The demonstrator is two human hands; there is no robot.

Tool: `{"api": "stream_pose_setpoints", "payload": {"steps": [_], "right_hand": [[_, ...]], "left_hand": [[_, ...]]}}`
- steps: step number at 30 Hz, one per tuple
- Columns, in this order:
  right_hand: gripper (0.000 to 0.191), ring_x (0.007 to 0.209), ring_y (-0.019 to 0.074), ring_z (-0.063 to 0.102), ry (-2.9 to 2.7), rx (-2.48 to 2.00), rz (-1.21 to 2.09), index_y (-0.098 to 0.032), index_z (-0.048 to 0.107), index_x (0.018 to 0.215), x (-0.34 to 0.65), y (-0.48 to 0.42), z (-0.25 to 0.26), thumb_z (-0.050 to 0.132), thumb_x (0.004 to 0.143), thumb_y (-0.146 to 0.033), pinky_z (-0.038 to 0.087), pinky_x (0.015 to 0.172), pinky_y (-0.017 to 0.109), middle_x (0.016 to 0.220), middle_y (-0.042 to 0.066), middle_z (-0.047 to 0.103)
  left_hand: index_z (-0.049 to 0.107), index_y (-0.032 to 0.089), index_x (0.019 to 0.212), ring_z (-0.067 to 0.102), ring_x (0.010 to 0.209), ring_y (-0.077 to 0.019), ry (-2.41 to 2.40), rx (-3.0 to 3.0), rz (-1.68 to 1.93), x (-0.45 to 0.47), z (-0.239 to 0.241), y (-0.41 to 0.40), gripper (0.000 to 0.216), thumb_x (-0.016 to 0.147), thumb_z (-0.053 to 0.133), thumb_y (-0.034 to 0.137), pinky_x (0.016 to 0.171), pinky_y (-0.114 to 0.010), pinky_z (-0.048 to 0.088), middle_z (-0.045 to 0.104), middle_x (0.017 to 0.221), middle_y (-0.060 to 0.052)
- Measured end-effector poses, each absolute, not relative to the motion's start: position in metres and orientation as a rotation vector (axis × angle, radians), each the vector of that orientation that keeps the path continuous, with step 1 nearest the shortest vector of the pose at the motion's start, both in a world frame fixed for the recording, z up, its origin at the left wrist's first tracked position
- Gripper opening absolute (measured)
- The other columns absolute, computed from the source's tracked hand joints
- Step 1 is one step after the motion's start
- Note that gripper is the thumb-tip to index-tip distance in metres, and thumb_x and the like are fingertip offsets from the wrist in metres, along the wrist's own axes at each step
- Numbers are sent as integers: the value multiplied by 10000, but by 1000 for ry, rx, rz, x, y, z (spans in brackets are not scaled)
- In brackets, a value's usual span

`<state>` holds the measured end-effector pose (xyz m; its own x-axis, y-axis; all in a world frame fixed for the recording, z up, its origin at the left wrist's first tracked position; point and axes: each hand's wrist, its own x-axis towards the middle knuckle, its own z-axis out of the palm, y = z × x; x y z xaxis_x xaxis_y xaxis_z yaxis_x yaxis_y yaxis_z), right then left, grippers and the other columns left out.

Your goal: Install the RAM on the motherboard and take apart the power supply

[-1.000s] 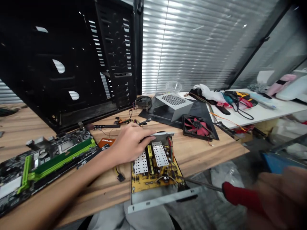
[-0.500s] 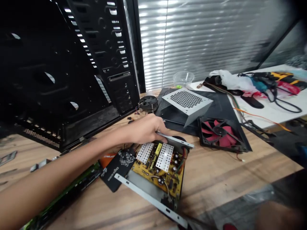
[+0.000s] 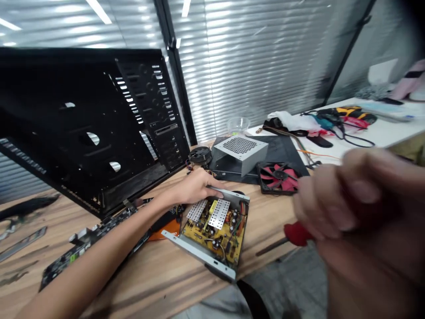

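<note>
An opened power supply (image 3: 212, 230) with a yellow circuit board and perforated heat sinks lies in its grey metal tray near the table's front edge. My left hand (image 3: 194, 186) grips the tray's far rim, fingers curled over the metal. Close to the camera and blurred, my right hand (image 3: 348, 199) is closed round a screwdriver with a red handle (image 3: 295, 233); its shaft points left and down, off the table's edge, to the right of the power supply.
A black computer case (image 3: 93, 128) stands open at the left. A motherboard (image 3: 86, 241) lies in front of it, a grey cover (image 3: 241, 153), a red fan (image 3: 278, 176) and a round cooler (image 3: 199, 155) behind. Cables and tools lie on the white table (image 3: 381, 133) at the right.
The power supply has been turned and shifted on the table under my left hand. My right hand with the screwdriver has come up from the lower right, close to the camera.
</note>
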<state>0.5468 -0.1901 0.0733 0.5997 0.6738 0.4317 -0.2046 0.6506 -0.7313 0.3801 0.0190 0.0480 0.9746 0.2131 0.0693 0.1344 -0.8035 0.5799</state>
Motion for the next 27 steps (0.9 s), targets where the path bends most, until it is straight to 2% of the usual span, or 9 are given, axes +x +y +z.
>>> {"api": "stream_pose_setpoints", "payload": {"steps": [3, 7, 13, 16, 19, 22, 25, 27], "right_hand": [[363, 328, 114, 403, -781, -660, 678, -220, 508, 559, 517, -193, 89, 663, 872, -321, 303, 314, 263, 416, -44, 449], [377, 339, 122, 410, -760, -668, 769, -225, 486, 546, 498, -199, 83, 704, 833, -337, 331, 345, 271, 412, -41, 474], [352, 353, 115, 417, -711, -642, 688, -221, 491, 567, 501, -200, 73, 668, 849, -334, 326, 353, 261, 426, -39, 459], [346, 368, 113, 418, -716, -581, 682, -220, 501, 587, 508, -201, 70, 646, 879, -336, 329, 361, 256, 437, -38, 461], [354, 378, 116, 416, -701, -544, 672, -221, 498, 595, 507, -202, 67, 627, 904, -334, 361, 390, 270, 445, -37, 467], [364, 365, 116, 398, -670, -520, 600, -223, 485, 588, 499, -200, 66, 627, 906, -328, 347, 387, 268, 432, -41, 449], [336, 349, 124, 391, -643, -543, 485, -224, 484, 560, 491, -197, 68, 633, 845, -321, 329, 361, 273, 414, -36, 442], [322, 343, 130, 400, -634, -571, 453, -223, 485, 538, 488, -195, 69, 644, 800, -322, 327, 349, 278, 406, -31, 447]], "left_hand": [[856, 204, 1046, 751, 819, -171, 161, 2434, 75, 389, 53, 18, 172, 897, 770, 209, 762, -234, 551, 832, 962, -51], [861, 221, 1047, 760, 845, -196, 31, 2373, -39, 407, 56, 22, 214, 852, 787, 172, 790, -258, 574, 834, 987, -47], [867, 242, 993, 741, 803, -183, -54, 2456, -216, 433, 58, 29, 227, 795, 830, 136, 738, -257, 557, 832, 925, -30], [847, 232, 1044, 743, 877, -189, -21, 2570, -215, 427, 68, 22, 228, 834, 812, 149, 807, -275, 555, 827, 1003, -33], [789, 249, 1191, 706, 1125, -218, 42, 2733, -29, 394, 81, 2, 290, 903, 776, 224, 995, -322, 517, 778, 1232, -38], [748, 281, 1224, 654, 1199, -230, 421, 2839, 416, 349, 80, -27, 244, 1018, 631, 337, 1081, -379, 466, 750, 1276, -32], [709, 266, 1224, 624, 1232, -277, 988, 2628, 866, 312, 56, -62, 315, 1017, 591, 472, 1095, -450, 472, 728, 1287, -64], [608, 250, 1369, 510, 1391, -324, 1179, 2492, 935, 299, 31, -82, 463, 965, 646, 471, 1190, -518, 398, 614, 1461, -104]]}}
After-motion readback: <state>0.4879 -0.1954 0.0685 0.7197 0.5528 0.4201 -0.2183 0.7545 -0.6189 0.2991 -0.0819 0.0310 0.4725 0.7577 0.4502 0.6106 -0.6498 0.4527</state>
